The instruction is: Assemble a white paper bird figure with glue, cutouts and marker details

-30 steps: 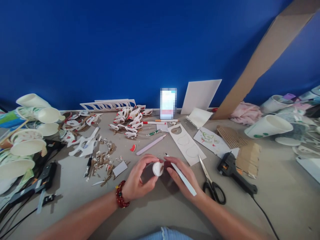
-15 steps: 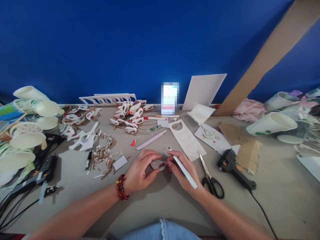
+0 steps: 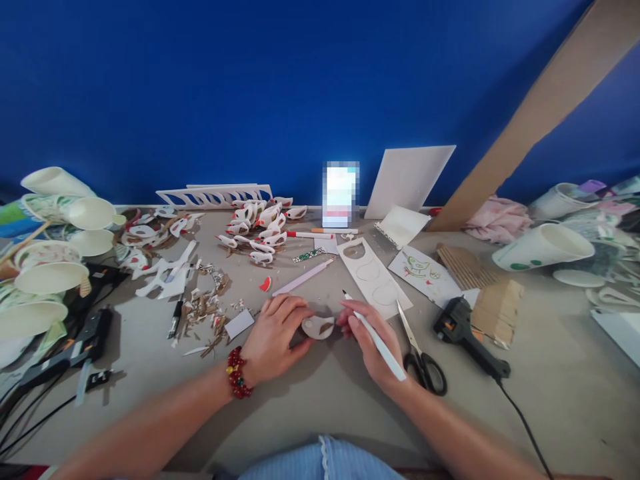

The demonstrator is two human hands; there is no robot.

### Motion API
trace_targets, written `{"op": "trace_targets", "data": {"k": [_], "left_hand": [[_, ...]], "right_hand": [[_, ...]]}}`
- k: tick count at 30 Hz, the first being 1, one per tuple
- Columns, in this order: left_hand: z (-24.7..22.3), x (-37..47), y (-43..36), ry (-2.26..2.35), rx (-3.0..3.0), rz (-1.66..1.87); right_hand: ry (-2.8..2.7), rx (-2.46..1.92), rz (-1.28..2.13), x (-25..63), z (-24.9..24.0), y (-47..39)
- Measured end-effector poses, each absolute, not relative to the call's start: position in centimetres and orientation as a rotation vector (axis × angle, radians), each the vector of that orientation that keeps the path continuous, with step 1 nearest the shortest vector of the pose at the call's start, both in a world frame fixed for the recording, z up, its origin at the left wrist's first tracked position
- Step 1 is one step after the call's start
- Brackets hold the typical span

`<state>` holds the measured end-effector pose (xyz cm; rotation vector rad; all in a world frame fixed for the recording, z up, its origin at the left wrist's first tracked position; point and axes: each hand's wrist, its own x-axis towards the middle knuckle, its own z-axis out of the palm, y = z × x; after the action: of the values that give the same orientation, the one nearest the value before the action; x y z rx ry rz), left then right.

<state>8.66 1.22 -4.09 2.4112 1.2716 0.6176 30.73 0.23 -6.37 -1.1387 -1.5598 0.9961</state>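
Note:
My left hand (image 3: 280,337), with a red bead bracelet at the wrist, pinches the left end of a small white bird-shaped cutout (image 3: 311,327) low over the table. In my right hand (image 3: 375,343) is a white pen (image 3: 377,343), its dark tip pointing up and left, just right of the cutout. Beyond the hands lies a white strip (image 3: 373,277) with a cut hole and pencilled outlines. Black-handled scissors (image 3: 420,363) rest beside my right wrist. Several white birds with red marks (image 3: 265,230) are heaped farther back.
A hot glue gun (image 3: 470,343) with a cord lies at right, near cardboard pieces (image 3: 500,310). Paper cups (image 3: 543,247) stand or lie on both sides. Scraps (image 3: 205,307) cover the left-middle. A lit phone (image 3: 340,197) leans on the blue wall.
My right hand has drawn slightly right, away from the cutout, with the pen. My left hand has shifted a little left, and more of the cutout shows.

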Motion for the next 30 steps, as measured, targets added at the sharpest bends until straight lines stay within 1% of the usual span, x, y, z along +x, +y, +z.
{"op": "trace_targets", "data": {"k": [3,5,9,13,20,30], "left_hand": [[-4.0,8.7,1.1,1.303,2.362,0.83],[-4.0,8.8,0.9,1.304,2.338,0.882],[-4.4,9.3,0.5,1.235,2.309,0.745],[-4.9,9.9,0.4,1.231,2.303,0.634],[-5.1,10.2,0.6,1.22,2.334,0.592],[-5.2,10.4,0.5,1.238,2.304,0.601]], "right_hand": [[-1.575,-1.042,0.806,31.2,-5.6,0.2],[-1.607,-1.055,0.739,31.4,-5.1,-0.1],[-1.61,-1.156,0.837,31.5,-5.1,-1.0],[-1.705,-1.128,0.885,31.0,-5.7,-1.4],[-1.87,-1.16,0.793,30.0,-5.1,-0.7],[-1.944,-1.221,0.869,29.9,-5.8,-0.7]]}}
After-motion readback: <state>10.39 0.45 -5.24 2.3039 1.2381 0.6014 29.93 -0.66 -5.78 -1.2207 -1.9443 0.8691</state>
